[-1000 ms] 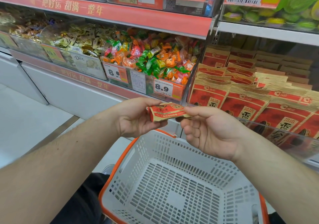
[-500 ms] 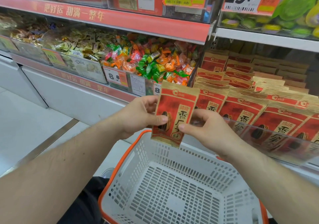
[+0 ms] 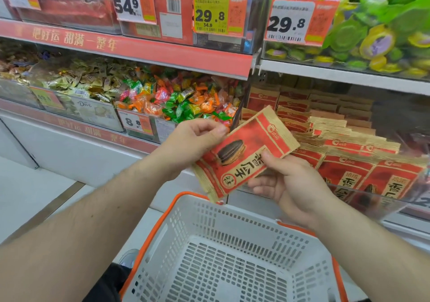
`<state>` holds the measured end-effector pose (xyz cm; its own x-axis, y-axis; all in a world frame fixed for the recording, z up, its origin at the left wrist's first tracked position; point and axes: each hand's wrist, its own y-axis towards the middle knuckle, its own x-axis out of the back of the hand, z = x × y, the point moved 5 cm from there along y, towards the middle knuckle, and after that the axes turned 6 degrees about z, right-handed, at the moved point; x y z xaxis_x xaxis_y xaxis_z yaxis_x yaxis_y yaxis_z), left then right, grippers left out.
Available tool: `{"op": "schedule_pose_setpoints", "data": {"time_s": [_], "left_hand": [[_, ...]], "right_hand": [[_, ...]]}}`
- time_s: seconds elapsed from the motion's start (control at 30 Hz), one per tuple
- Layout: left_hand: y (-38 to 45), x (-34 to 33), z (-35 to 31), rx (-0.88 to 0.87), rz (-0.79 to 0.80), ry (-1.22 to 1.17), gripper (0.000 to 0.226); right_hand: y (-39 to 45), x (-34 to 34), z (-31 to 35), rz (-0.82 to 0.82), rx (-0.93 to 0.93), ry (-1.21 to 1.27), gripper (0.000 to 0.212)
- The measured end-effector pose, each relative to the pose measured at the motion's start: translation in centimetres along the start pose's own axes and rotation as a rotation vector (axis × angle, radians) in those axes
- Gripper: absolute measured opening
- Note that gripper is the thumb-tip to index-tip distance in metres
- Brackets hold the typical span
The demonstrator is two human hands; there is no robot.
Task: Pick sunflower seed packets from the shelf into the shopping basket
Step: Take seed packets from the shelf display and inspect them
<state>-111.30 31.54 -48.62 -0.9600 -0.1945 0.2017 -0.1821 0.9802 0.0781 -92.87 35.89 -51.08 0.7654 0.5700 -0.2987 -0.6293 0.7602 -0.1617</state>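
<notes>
gripping one tilted seed packet (image 3: 244, 153), seemingly above the basket (image 3: 232, 213), both hands

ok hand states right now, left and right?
Left hand: pinching the upper edge of the sunflower seed packet.
Right hand: gripping the same packet's right side, thumb on its front.

Both forearms out front; left hand (image 3: 190, 143) & right hand (image 3: 288, 185) pinching, fingers curled.

Basket (image 3: 232, 211) near side beyond bottom edge
</notes>
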Motion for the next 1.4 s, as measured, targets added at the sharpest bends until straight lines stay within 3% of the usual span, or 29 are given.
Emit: {"op": "schedule_pose_setpoints", "data": {"time_s": [0.17,0.23,0.33,0.4,0.5,0.6,0.7,0.8,0.93,1.07,1.27,1.4], "left_hand": [[2.2,0.2,-0.9,0.044,-0.155,-0.097,0.036],[3.2,0.0,-0.9,0.044,-0.222,-0.089,0.033],[5.0,-0.2,-1.1,-0.105,-0.318,0.345,0.016],[6.1,-1.3,-1.7,-0.253,-0.252,0.615,0.011],[8.5,-2.6,-2.0,-0.336,-0.038,0.729,0.038],[10.2,-2.8,-1.7,-0.292,0.126,0.747,0.070],[10.5,-3.2,-0.3,-0.117,0.243,0.772,0.085],[9.9,-3.7,0.1,-0.067,0.271,0.735,0.069],[9.2,-3.8,-0.1,-0.030,0.233,0.643,0.029],[9.0,-3.8,-0.2,-0.052,0.227,0.706,0.013],[8.8,-3.7,-0.2,0.012,0.250,0.735,0.041],[8.7,-3.8,-0.4,0.027,0.270,0.776,0.040]], "right_hand": [[-1.1,1.2,1.9,-0.064,0.029,0.267,0.019],[-1.4,1.7,3.1,-0.082,0.078,0.336,0.019],[-1.5,2.0,4.5,-0.083,0.141,0.389,0.021],[-1.5,2.3,5.0,-0.094,0.170,0.415,0.024],[-1.2,2.9,5.9,-0.124,0.219,0.425,0.022],[-0.6,3.5,7.5,-0.149,0.313,0.304,0.016],[0.4,4.2,9.1,-0.172,0.426,0.055,0.012],[1.6,4.6,10.3,-0.184,0.494,-0.231,0.012],[3.7,5.2,10.9,-0.201,0.465,-0.503,0.010],[5.4,5.1,11.0,-0.184,0.400,-0.679,0.010],[7.9,4.9,11.2,-0.154,0.311,-0.857,0.007],[9.3,4.7,11.5,-0.167,0.304,-0.930,0.012]]}}
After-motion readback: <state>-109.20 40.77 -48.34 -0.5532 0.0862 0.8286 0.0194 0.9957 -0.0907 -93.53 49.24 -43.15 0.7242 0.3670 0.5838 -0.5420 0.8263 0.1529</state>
